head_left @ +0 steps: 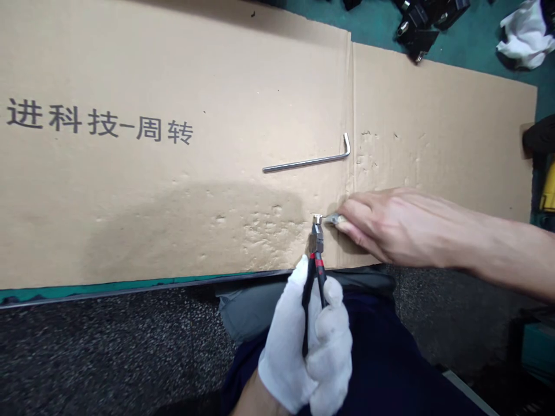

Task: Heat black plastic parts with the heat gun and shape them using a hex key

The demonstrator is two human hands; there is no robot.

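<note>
My left hand [310, 346], in a white glove, is closed around the black and red handles of a pair of pliers [318, 242]. The plier jaws point away from me and grip a small shiny metal piece [318, 219], round and short. My bare right hand [384, 225] comes in from the right, its fingers wrapped round a tool with a grey, blade-like pointed tip [332, 219]. That tip meets or nearly meets the right side of the metal piece; the rest of the tool is hidden in my fingers. Beyond both hands lies a hex key [306, 163].
Dented cardboard [143, 190] with printed characters covers the green table. Black metal parts [418, 29] and a crumpled white cloth [526, 34] lie at the far right. At the right edge is a black and yellow object [548, 188]. Speckled floor [108, 352] shows below the table edge.
</note>
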